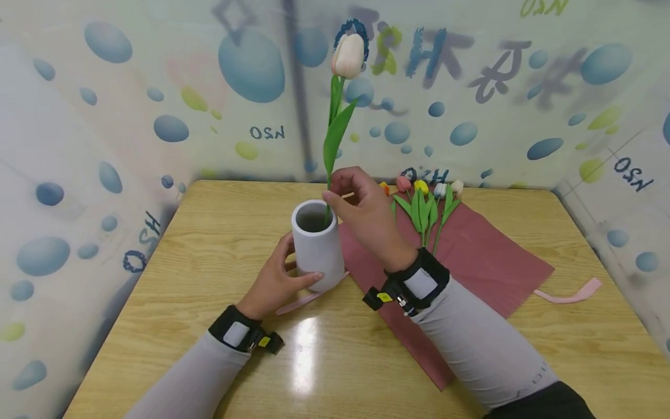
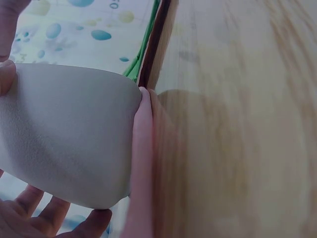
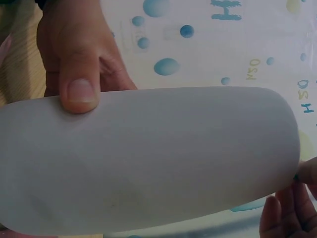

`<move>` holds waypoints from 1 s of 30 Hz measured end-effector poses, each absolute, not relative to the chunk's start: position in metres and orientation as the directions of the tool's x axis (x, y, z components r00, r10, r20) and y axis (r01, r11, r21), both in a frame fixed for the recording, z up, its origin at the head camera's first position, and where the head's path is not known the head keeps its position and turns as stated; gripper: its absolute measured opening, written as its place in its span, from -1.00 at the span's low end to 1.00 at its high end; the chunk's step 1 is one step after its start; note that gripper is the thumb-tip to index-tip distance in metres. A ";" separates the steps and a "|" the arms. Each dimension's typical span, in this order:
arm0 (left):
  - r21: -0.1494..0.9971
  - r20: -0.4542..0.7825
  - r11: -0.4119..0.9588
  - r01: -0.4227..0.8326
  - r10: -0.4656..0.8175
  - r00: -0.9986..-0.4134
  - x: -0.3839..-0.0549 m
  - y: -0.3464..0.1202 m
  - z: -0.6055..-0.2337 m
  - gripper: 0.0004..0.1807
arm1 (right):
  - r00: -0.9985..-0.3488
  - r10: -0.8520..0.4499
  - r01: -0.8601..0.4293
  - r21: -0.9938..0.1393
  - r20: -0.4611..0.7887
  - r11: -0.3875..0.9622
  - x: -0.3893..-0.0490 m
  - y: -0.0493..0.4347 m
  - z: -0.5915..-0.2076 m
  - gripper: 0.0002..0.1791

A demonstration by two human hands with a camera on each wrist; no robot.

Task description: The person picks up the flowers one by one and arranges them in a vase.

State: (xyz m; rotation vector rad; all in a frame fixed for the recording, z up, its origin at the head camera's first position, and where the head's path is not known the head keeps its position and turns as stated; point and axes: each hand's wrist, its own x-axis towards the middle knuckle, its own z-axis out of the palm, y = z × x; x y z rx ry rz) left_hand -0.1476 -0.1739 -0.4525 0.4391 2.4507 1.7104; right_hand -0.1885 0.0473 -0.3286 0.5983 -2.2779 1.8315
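A white vase [image 1: 320, 256] stands upright on the table, its dark round mouth facing up. My left hand [image 1: 272, 283] holds it low down, the thumb across the front and the fingers round the far left side. Between thumb and fingers, my right hand [image 1: 370, 216] pinches the green stem of a pale pink-white tulip [image 1: 348, 55] at the vase's rim. The stem's lower end is inside the mouth, while the bloom rises high above. In the left wrist view a pink ribbon [image 2: 142, 163] lies against the vase's base. The right wrist view shows the vase's side [image 3: 163, 158] large.
Dusky red wrapping paper [image 1: 487, 262] spreads over the table's right half. Several tulips in yellow [image 1: 421, 187], pink, orange and white lie on it. A pink ribbon end [image 1: 573, 293] sticks out at the paper's right. Patterned walls enclose the wooden table [image 1: 209, 244].
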 end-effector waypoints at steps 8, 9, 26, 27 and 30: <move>0.934 0.054 0.321 0.154 0.300 -0.952 -0.148 -0.173 -0.451 0.03 | -0.917 -0.222 -0.379 -0.898 0.332 0.224 -0.186 0.046 -0.336 -0.74; 0.934 0.052 0.323 0.153 0.299 -0.953 -0.148 -0.173 -0.451 0.03 | -0.915 -0.225 -0.382 -0.899 0.335 0.216 -0.185 0.046 -0.337 -0.75; 0.931 0.042 0.335 0.144 0.293 -0.955 -0.148 -0.172 -0.451 0.03 | -0.940 -0.224 -0.292 -0.945 0.256 0.148 -0.182 0.045 -0.348 -0.82; 0.931 0.043 0.335 0.144 0.293 -0.955 -0.148 -0.172 -0.451 0.03 | -0.941 -0.224 -0.291 -0.945 0.254 0.147 -0.183 0.045 -0.348 -0.81; 0.931 0.043 0.336 0.145 0.293 -0.955 -0.148 -0.173 -0.451 0.03 | -0.941 -0.224 -0.288 -0.947 0.252 0.144 -0.183 0.045 -0.349 -0.81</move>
